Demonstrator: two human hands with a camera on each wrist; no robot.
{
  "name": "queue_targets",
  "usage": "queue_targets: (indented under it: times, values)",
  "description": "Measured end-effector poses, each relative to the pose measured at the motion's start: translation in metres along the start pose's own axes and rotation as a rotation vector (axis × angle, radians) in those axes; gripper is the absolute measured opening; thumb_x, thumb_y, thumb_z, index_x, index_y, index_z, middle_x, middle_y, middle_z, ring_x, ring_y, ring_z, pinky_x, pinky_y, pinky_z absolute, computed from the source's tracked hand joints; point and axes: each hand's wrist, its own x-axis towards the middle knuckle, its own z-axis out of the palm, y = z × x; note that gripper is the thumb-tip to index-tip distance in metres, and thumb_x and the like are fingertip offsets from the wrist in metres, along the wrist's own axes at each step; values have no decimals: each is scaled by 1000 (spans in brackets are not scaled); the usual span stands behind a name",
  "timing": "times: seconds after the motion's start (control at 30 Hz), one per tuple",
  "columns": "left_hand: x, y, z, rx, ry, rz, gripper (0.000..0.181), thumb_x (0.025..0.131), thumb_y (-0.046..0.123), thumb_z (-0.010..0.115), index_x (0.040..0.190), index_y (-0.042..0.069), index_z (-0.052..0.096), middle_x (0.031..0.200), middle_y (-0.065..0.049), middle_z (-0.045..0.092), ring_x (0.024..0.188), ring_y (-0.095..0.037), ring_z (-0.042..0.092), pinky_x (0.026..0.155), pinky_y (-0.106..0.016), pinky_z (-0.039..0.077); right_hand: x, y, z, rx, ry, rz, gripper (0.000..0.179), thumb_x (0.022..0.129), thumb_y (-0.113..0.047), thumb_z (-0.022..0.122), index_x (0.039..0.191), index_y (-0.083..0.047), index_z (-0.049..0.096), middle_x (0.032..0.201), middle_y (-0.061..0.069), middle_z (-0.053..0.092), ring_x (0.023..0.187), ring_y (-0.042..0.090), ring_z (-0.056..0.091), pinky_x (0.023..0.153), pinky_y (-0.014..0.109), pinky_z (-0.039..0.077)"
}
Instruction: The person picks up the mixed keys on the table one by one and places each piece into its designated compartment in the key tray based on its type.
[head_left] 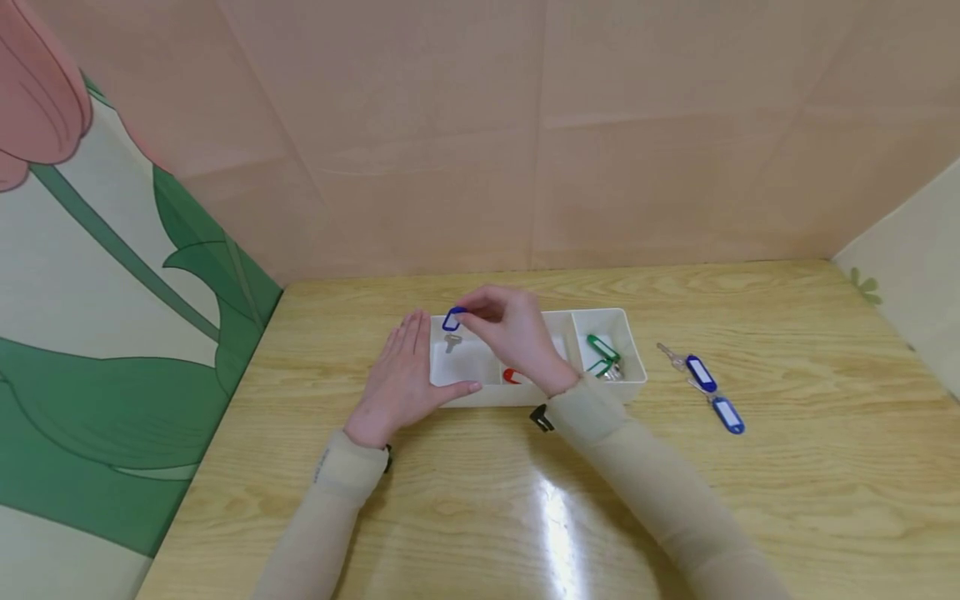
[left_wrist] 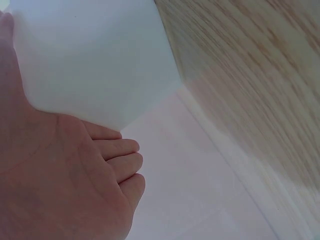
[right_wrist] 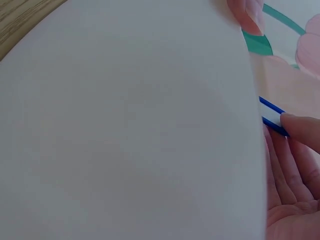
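Note:
My right hand (head_left: 513, 329) pinches a blue key tag (head_left: 452, 319) between thumb and fingers, over the left compartment of a white divided box (head_left: 487, 396). A key (head_left: 452, 342) hangs below the tag. In the right wrist view the blue-edged tag (right_wrist: 273, 118) shows beside the box wall, which hides much of the scene. My left hand (head_left: 401, 379) lies flat with straight fingers along the box's left end, its thumb reaching over the front rim. A red key tag (head_left: 513, 377) sits in the middle compartment, partly covered by my right hand. Green key tags (head_left: 602, 348) with keys lie in the right compartment.
Two blue key tags, one upper (head_left: 701, 373) and one lower (head_left: 727, 415), lie with keys on the wooden table (head_left: 810, 483) right of the box. A pinkish wall covering (head_left: 420, 183) rises behind the table, and a flower-patterned panel (head_left: 112, 400) borders its left side.

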Motion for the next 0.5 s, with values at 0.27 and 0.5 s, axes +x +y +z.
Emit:
queue_targets:
  times: [0.27, 0.5]
  values:
    - [1, -1, 1, 1, -6, -1, 134, 76, 96, 38, 161, -2, 6, 168, -19, 7, 154, -28, 5, 124, -41, 5, 2, 3, 5, -6, 0, -11, 11, 92, -4, 76, 103, -3, 76, 98, 4, 76, 87, 16, 73, 78, 28, 60]
    - [1, -1, 0, 8, -20, -12, 135, 76, 97, 37, 162, -2, 6, 168, -18, 7, 154, -28, 5, 124, -41, 4, 1, 4, 4, -45, -5, 37, 19, 95, -9, 75, 113, -4, 74, 110, 9, 74, 98, 17, 71, 87, 33, 58]
